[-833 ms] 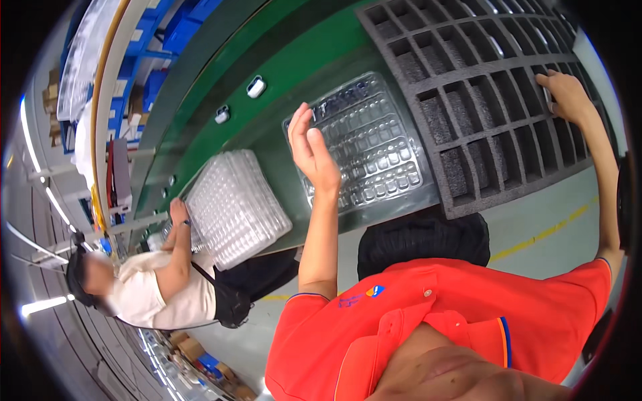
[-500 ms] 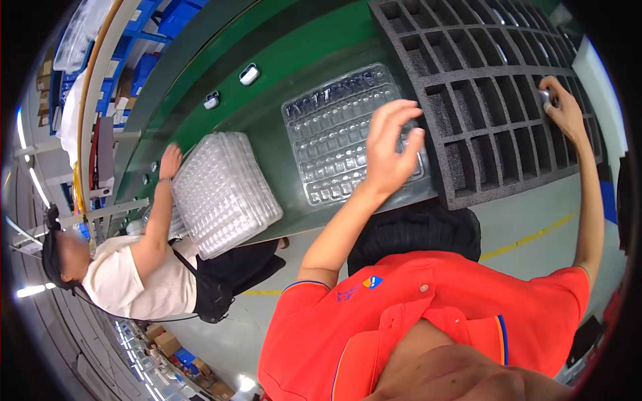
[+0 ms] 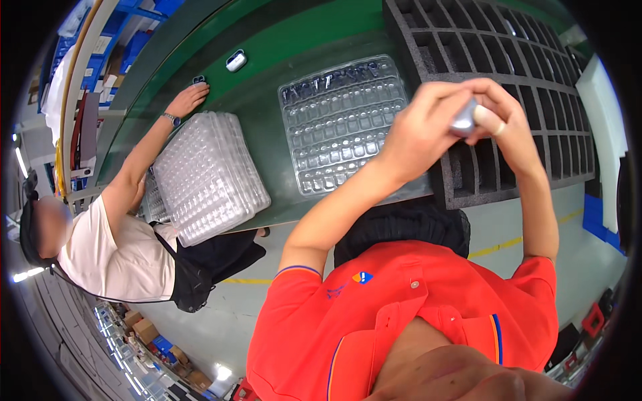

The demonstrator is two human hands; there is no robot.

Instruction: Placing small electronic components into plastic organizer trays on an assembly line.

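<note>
Both hands, left hand (image 3: 428,127) and right hand (image 3: 511,120), are closed on a small silver part (image 3: 463,120).
Light, rigid and probably slippery, it is best pinched by its edges.

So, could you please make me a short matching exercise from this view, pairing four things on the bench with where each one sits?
Things:
1. small silver part
2. clear blister tray
3. stack of clear trays
4. black foam grid tray

Places:
A. on the green bench, beside the co-worker
B. held between the left hand and right hand
C. at the right end of the bench
D. flat on the bench, left of the foam grid

Pairs: 1-B, 2-D, 3-A, 4-C
</note>
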